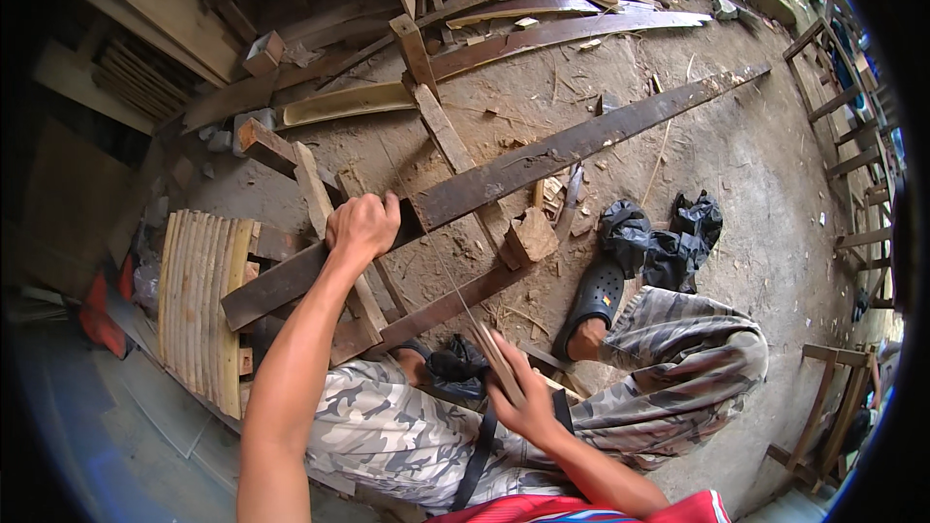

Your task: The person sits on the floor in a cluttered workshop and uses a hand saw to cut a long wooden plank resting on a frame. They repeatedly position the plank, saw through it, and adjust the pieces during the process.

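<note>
My left hand (pixel 362 225) grips the edge of a long dark wooden plank (pixel 542 157) that runs diagonally from lower left to upper right across wooden supports. My right hand (pixel 523 389) holds a thin light strip, like a bamboo sliver (pixel 494 353), down by my knees, with a fine thread or line rising from it toward the plank. A small wood block (pixel 531 236) rests under the plank. My legs in camouflage trousers (pixel 668 349) and a dark clog (pixel 596 295) sit below the plank.
Curved bamboo slats (pixel 199 295) lie stacked at the left. Boards and offcuts (pixel 504 10) pile up at the back. Black plastic bags (pixel 668 237) lie on the dirt floor near my foot. Wooden frames (pixel 852 165) stand at the right.
</note>
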Demonstrator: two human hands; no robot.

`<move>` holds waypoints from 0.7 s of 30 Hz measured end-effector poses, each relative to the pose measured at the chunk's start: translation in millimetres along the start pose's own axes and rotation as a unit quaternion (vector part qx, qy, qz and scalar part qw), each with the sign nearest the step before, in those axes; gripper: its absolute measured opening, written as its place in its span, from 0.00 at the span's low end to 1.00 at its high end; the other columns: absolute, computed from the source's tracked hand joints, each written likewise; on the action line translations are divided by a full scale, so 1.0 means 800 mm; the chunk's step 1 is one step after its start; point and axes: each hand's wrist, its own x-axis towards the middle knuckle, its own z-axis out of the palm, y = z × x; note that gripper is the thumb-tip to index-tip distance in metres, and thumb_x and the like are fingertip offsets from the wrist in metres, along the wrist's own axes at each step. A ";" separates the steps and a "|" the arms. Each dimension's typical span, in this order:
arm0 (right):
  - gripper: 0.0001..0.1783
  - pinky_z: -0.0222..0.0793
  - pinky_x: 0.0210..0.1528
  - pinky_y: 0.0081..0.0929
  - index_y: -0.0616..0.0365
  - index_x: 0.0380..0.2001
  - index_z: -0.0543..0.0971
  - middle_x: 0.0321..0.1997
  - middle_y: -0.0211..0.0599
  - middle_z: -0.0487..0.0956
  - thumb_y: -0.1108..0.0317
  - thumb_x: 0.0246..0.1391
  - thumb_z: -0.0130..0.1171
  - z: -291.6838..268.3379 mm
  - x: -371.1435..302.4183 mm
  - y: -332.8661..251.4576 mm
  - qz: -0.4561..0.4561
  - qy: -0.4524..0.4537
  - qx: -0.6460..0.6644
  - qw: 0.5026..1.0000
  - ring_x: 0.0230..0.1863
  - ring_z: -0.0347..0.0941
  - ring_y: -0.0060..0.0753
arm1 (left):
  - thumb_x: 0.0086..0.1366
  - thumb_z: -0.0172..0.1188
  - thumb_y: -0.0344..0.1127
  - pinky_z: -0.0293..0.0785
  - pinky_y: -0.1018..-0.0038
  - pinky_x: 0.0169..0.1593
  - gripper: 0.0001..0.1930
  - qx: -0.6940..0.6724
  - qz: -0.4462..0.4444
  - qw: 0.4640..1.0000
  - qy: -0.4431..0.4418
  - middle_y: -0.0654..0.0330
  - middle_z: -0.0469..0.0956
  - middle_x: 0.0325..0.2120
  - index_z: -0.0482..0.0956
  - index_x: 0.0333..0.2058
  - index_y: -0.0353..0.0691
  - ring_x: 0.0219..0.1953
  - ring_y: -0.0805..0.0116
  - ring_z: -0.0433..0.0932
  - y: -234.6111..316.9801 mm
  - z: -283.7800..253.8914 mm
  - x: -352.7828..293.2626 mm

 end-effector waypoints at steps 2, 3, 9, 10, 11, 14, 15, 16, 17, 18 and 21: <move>0.40 0.76 0.42 0.28 0.53 0.69 0.65 0.43 0.49 0.84 0.78 0.50 0.60 -0.037 -0.051 -0.008 0.038 -0.020 -0.009 0.999 0.37 0.84 0.38 | 0.73 0.40 0.52 0.77 0.49 0.38 0.35 -0.005 0.007 1.000 0.010 0.36 0.79 0.20 0.78 0.17 0.28 0.27 0.38 0.81 0.005 -0.002 -0.001; 0.39 0.76 0.40 0.28 0.55 0.68 0.66 0.41 0.48 0.84 0.78 0.50 0.60 -0.051 -0.066 -0.017 0.045 -0.018 0.004 0.999 0.35 0.84 0.36 | 0.73 0.40 0.52 0.77 0.49 0.38 0.34 -0.002 0.002 1.000 0.004 0.37 0.79 0.19 0.78 0.17 0.28 0.26 0.38 0.81 0.005 -0.002 -0.003; 0.37 0.74 0.31 0.23 0.68 0.62 0.71 0.33 0.48 0.85 0.80 0.44 0.64 -0.107 -0.090 -0.030 -0.093 0.073 -0.016 0.993 0.24 0.81 0.30 | 0.75 0.36 0.52 0.70 0.50 0.55 0.30 -0.048 0.017 0.997 0.060 0.38 0.80 0.41 0.80 0.40 0.29 0.47 0.43 0.79 0.020 -0.009 -0.011; 0.36 0.74 0.31 0.23 0.69 0.62 0.71 0.36 0.48 0.85 0.81 0.44 0.62 -0.109 -0.085 -0.039 -0.114 0.090 -0.011 0.989 0.25 0.81 0.29 | 0.75 0.35 0.52 0.65 0.49 0.61 0.30 -0.041 0.047 0.991 0.115 0.38 0.77 0.49 0.78 0.48 0.30 0.54 0.44 0.75 0.002 0.011 -0.009; 0.37 0.75 0.34 0.22 0.69 0.63 0.69 0.40 0.48 0.86 0.80 0.45 0.62 -0.113 -0.086 -0.041 -0.086 0.095 0.013 0.992 0.30 0.82 0.27 | 0.76 0.33 0.53 0.60 0.49 0.66 0.32 -0.036 0.082 0.982 0.166 0.39 0.74 0.57 0.76 0.55 0.30 0.62 0.46 0.71 -0.007 0.021 -0.009; 0.37 0.74 0.40 0.20 0.69 0.65 0.67 0.46 0.46 0.85 0.80 0.49 0.59 -0.114 -0.074 -0.047 -0.072 0.133 0.050 0.987 0.37 0.80 0.22 | 0.76 0.27 0.56 0.30 0.52 0.76 0.37 0.152 0.132 0.977 0.073 0.43 0.45 0.73 0.46 0.71 0.30 0.76 0.48 0.42 0.013 0.047 -0.034; 0.36 0.74 0.41 0.20 0.68 0.65 0.67 0.47 0.45 0.85 0.80 0.50 0.59 -0.118 -0.072 -0.044 -0.067 0.149 0.058 0.985 0.37 0.80 0.21 | 0.75 0.31 0.55 0.30 0.51 0.76 0.39 0.197 0.197 0.956 0.086 0.39 0.43 0.73 0.44 0.72 0.30 0.76 0.45 0.40 0.039 0.048 -0.061; 0.36 0.74 0.41 0.20 0.68 0.65 0.67 0.48 0.45 0.85 0.80 0.50 0.59 -0.120 -0.074 -0.048 -0.041 0.152 0.078 0.984 0.37 0.80 0.22 | 0.72 0.40 0.53 0.29 0.50 0.75 0.39 0.183 0.271 0.943 0.064 0.35 0.42 0.72 0.47 0.71 0.29 0.76 0.43 0.38 0.049 0.051 -0.083; 0.36 0.74 0.41 0.20 0.68 0.66 0.67 0.49 0.45 0.84 0.80 0.50 0.58 -0.123 -0.075 -0.052 -0.015 0.157 0.099 0.983 0.37 0.80 0.22 | 0.68 0.48 0.48 0.44 0.49 0.74 0.36 0.123 0.395 0.910 0.035 0.31 0.49 0.70 0.58 0.67 0.27 0.73 0.40 0.49 0.058 0.037 -0.105; 0.36 0.74 0.42 0.19 0.68 0.66 0.67 0.49 0.45 0.84 0.80 0.50 0.58 -0.124 -0.075 -0.048 -0.037 0.159 0.089 0.983 0.37 0.80 0.21 | 0.65 0.54 0.46 0.62 0.52 0.67 0.29 0.048 0.438 0.888 -0.130 0.36 0.64 0.63 0.71 0.57 0.28 0.66 0.45 0.65 0.065 0.028 -0.113; 0.36 0.74 0.42 0.19 0.67 0.66 0.67 0.48 0.43 0.84 0.80 0.50 0.58 -0.117 -0.080 -0.034 -0.032 0.142 0.111 0.983 0.38 0.79 0.20 | 0.59 0.61 0.43 0.70 0.55 0.59 0.21 0.045 0.506 0.823 -0.255 0.49 0.76 0.51 0.77 0.47 0.33 0.56 0.55 0.73 0.067 0.014 -0.144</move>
